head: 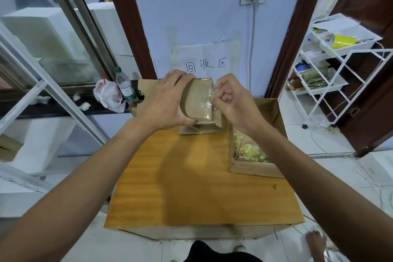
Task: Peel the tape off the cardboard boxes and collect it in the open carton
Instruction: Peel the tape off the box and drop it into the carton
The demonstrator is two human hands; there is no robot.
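A small brown cardboard box (198, 100) is held up above the far end of the wooden table (191, 187). My left hand (163, 102) grips it from the left, fingers over its top and thumb under its lower edge. Clear tape (209, 102) runs along the box's right edge, and my right hand (231, 102) pinches that tape with curled fingers. The open carton (274, 125) stands at the table's right, holding crumpled yellowish tape wads (251, 152). More flat cardboard pieces (200, 128) lie on the table under the held box.
A water bottle (125, 85) and a red-and-white plastic bag (108, 95) sit on the dark ledge at left. A white wire rack (331, 66) with trays stands at right. A paper sign (204, 64) hangs on the wall ahead. A foot (316, 240) shows at bottom right.
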